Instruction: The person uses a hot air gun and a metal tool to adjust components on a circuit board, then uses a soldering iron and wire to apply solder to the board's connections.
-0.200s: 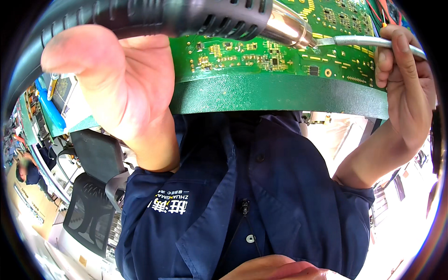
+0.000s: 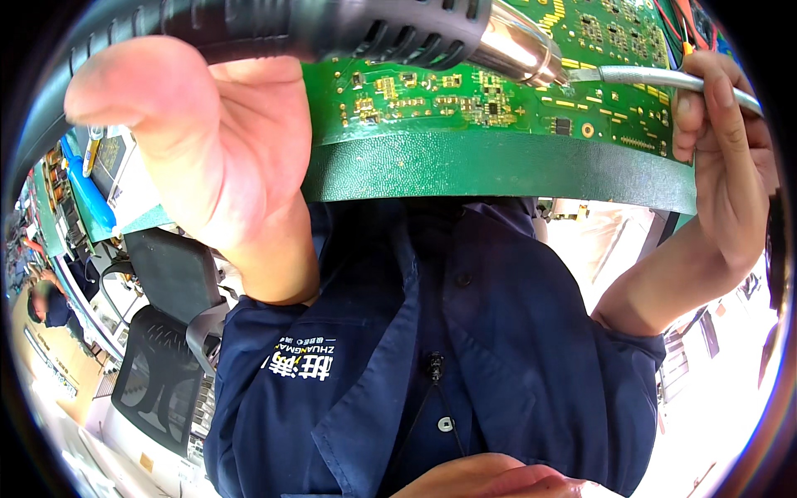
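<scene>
Across the top of the head view lies a black hot air gun (image 2: 349, 31) with a bare metal nozzle (image 2: 521, 48). My left hand (image 2: 224, 141) holds it by its body, palm toward me, with the fingers mostly hidden behind it. The nozzle tip points right, just above a green circuit board (image 2: 432, 95) with small gold and black parts. On the right, my right hand (image 2: 722, 124) grips a slim silver tool (image 2: 656, 76) with a flat, blade-like tip. That tip meets the board right beside the nozzle's end; whether it touches a part is too small to tell.
The board lies on a bench with a green padded edge (image 2: 498, 170). Red wires and an orange-tipped lead (image 2: 686, 41) are at the far right. To the left are a blue tool (image 2: 87, 189), a black mesh chair (image 2: 158, 365) and a person (image 2: 50, 303) farther off.
The nozzle and the silver tool's tip have shifted slightly to the right together over the board. Both hands keep their grips.
</scene>
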Action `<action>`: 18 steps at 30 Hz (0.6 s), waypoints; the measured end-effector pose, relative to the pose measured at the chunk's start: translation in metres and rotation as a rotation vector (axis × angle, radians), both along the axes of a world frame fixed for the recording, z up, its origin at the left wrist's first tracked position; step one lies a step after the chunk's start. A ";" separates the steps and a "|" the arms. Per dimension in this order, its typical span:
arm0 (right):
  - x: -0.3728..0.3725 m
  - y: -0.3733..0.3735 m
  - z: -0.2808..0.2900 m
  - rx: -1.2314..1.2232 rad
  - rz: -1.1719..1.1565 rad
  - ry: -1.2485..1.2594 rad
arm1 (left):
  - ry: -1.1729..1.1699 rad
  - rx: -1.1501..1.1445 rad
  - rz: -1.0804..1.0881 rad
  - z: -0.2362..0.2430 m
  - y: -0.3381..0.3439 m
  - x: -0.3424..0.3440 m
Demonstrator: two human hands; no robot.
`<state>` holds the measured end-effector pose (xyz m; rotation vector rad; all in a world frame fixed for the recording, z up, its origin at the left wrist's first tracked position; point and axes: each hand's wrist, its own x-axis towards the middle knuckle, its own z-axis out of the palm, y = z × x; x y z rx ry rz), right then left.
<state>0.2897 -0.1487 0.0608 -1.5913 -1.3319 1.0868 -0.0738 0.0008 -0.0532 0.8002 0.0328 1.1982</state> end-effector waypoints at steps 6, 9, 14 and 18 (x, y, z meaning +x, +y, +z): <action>0.009 0.001 0.005 0.005 0.053 -0.052 | -0.074 -0.086 -0.006 -0.005 0.002 0.000; 0.011 0.003 0.003 0.047 0.095 -0.077 | -0.083 -0.062 -0.039 -0.006 0.004 -0.001; 0.012 0.012 0.013 -0.050 0.136 -0.133 | -0.114 -0.026 -0.093 -0.008 0.007 -0.002; 0.017 0.020 0.018 -0.349 -0.054 -0.001 | -0.106 -0.036 -0.096 -0.011 0.010 -0.006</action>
